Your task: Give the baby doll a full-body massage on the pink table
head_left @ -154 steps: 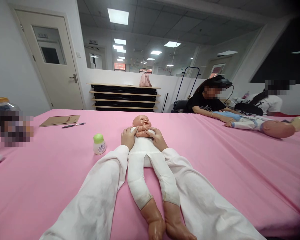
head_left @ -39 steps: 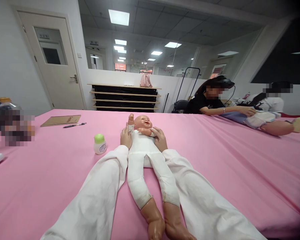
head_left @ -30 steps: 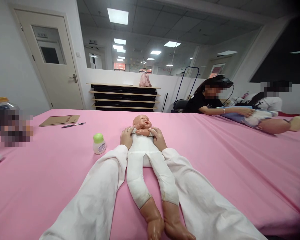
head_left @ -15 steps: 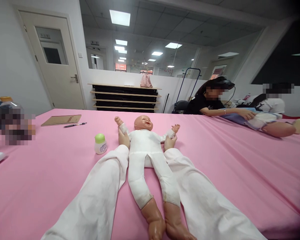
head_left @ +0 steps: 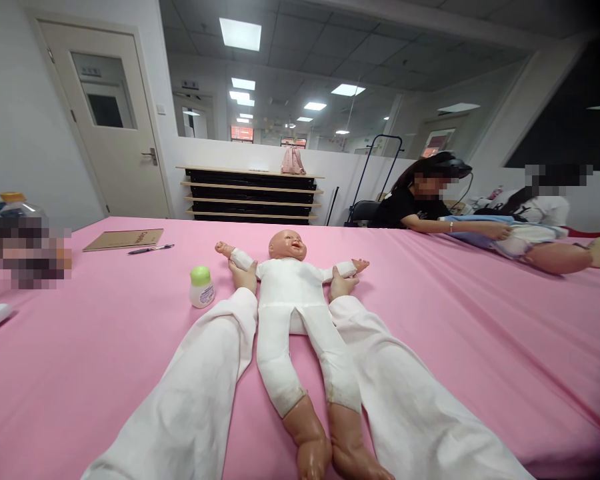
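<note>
Head view. A baby doll (head_left: 290, 293) in a white cloth body lies on its back on the pink table cover (head_left: 480, 333), head away from me, bare feet nearest me. Both doll arms are spread outward, close to level with the shoulders.

My left hand (head_left: 243, 275) is closed around the doll's arm on my left, just below the elbow region; the small fist projects beyond my fingers. My right hand (head_left: 342, 283) is closed around the other doll arm, with the doll's hand free past my thumb. Both grips wrap the limb; how tight they are cannot be told. My 2 white sleeves (head_left: 200, 387) run along either side of the doll's legs.

A small white bottle with a green cap (head_left: 201, 288) stands upright just beside my left hand. A brown notebook (head_left: 123, 239) and a pen (head_left: 150, 249) lie well apart, at far left.

At far right, 2 other people work over another doll (head_left: 540, 250).

Risk assessment:
1. Spreading the arms further could strain the shoulder seams.
2. A leftward sweep of my left sleeve could topple the bottle.
3. Uneven pull could slide the doll sideways on the cover.
</note>
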{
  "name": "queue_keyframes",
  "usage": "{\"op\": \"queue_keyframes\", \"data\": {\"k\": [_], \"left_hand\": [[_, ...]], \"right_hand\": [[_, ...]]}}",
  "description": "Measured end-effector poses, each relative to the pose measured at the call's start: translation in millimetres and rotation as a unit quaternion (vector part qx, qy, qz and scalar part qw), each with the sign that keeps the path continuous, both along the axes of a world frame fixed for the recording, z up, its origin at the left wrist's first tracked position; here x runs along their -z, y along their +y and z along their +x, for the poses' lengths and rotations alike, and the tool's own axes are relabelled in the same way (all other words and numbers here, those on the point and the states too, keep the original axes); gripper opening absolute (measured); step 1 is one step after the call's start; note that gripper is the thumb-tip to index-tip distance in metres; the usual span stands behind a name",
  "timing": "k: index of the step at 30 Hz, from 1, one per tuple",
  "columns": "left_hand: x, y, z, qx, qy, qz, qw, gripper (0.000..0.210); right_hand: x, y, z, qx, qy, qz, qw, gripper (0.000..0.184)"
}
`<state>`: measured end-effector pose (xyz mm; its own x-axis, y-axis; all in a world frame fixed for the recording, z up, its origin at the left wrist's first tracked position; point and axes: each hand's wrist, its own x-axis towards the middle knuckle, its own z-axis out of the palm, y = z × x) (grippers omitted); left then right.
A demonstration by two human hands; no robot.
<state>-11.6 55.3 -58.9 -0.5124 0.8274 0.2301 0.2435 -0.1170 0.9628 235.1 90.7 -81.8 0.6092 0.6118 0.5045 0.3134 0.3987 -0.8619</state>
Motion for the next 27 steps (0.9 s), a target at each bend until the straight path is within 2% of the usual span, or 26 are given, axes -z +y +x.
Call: {"op": "queue_keyframes", "data": {"k": [3,5,7,9,12,15,21,25,27], "left_hand": [[-3.1,-5.4,1.7,-0.005,-0.013,0.006,1.0,0.078],[-5.0,-8.2,3.2,0.0,-0.004,0.023,1.0,0.077],[-6.6,-9.2,4.9,0.014,0.027,0.046,0.998,0.077],[-7.5,-8.1,6.2,0.032,0.072,0.062,0.995,0.076],[-7.7,-3.8,7.3,0.072,0.153,0.082,0.982,0.071],[-8.5,-1.4,8.1,0.109,0.234,0.105,0.96,0.061],[-16.1,-9.7,10.9,0.123,0.348,0.059,0.928,0.056],[-15.6,-9.9,11.0,0.133,0.387,0.042,0.911,0.063],[-13.1,-7.5,10.6,0.134,0.376,0.046,0.915,0.061]], "right_hand": [[-7.6,-6.5,-7.0,0.035,0.067,0.003,0.997,0.069],[-16.4,-15.2,-14.2,0.018,0.055,0.026,0.998,0.07],[-25.6,-25.3,-22.3,-0.023,-0.025,0.055,0.998,0.066],[-32.8,-34.1,-29.3,-0.073,-0.143,0.082,0.984,0.06],[-38.5,-41.5,-35.6,-0.153,-0.315,0.104,0.931,0.052],[-40.7,-42.6,-37.6,-0.195,-0.399,0.122,0.888,0.053],[-43.0,-37.5,-38.3,-0.213,-0.431,0.132,0.867,0.044],[-43.1,-37.8,-38.1,-0.216,-0.437,0.116,0.865,0.044],[-41.7,-39.8,-38.6,-0.221,-0.418,0.112,0.874,0.043]]}}
